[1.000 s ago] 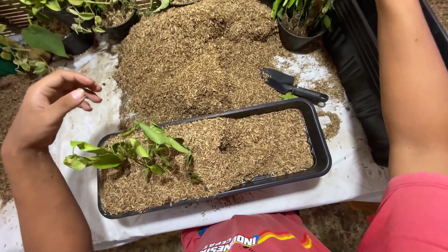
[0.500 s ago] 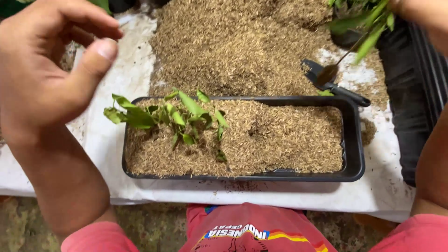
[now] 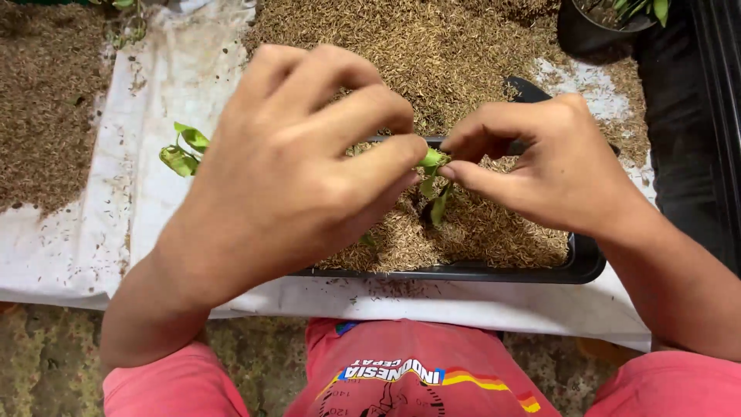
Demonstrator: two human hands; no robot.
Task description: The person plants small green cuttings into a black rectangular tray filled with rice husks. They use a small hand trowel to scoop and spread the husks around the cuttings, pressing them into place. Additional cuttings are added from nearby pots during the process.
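Green seedling (image 3: 434,185) pinched between left hand (image 3: 285,177) and right hand (image 3: 540,166).

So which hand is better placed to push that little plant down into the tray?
Probably the right hand: its fingertips pinch the seedling just over the husk-filled tray. The left hand touches only the top leaf.

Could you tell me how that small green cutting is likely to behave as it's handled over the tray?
The cutting probably flops: its thin leaves droop below the pinch. It looks light, since the left hand and right hand hold it by fingertips alone. It may well bruise easily.
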